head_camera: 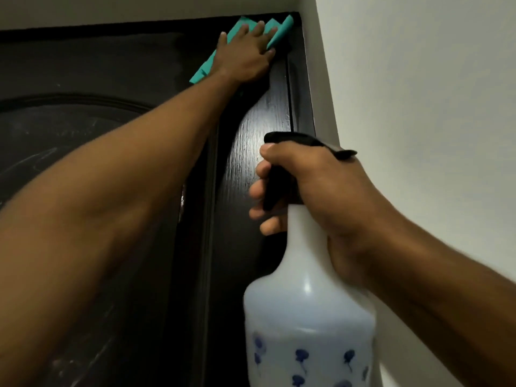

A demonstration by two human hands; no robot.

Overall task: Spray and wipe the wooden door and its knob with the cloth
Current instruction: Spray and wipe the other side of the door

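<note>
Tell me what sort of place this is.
Probably indoors in a home: a dark wooden door in its frame beside a plain white wall, being wiped with a cloth.

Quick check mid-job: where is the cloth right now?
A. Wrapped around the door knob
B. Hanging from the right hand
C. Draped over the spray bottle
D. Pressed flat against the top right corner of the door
D: the left hand presses the teal cloth flat against the dark door at its top right corner, while the right hand grips the spray bottle.
</note>
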